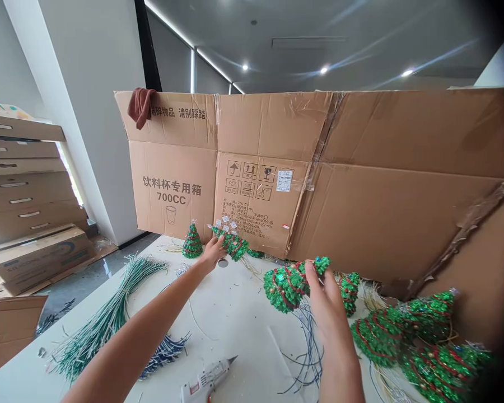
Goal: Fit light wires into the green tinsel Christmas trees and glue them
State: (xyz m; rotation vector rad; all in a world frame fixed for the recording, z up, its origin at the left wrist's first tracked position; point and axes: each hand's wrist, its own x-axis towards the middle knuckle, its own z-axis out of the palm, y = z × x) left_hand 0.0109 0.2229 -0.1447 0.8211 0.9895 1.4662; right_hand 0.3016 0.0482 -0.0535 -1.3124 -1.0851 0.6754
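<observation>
Two hands, two tinsel trees

From where I stand, reading the table [235, 330] as a clock with twelve opposite the worker, the left hand [213, 253] reaches towards twelve. Its grip is narrow, pinching a small green tinsel tree [235, 247] near its tip, the tree tilted over. At two, the right hand [328, 291] has its grip closed round the slim end of a fuller tinsel tree [283, 286], its wide base pointing towards nine.

An upright tree [192, 243] stands at eleven, before a tall cardboard screen [260, 123]. Green wires [117, 302] spread at nine, a glue gun [206, 383] lies near six, and more red-trimmed trees [380, 336] crowd three to four.
</observation>
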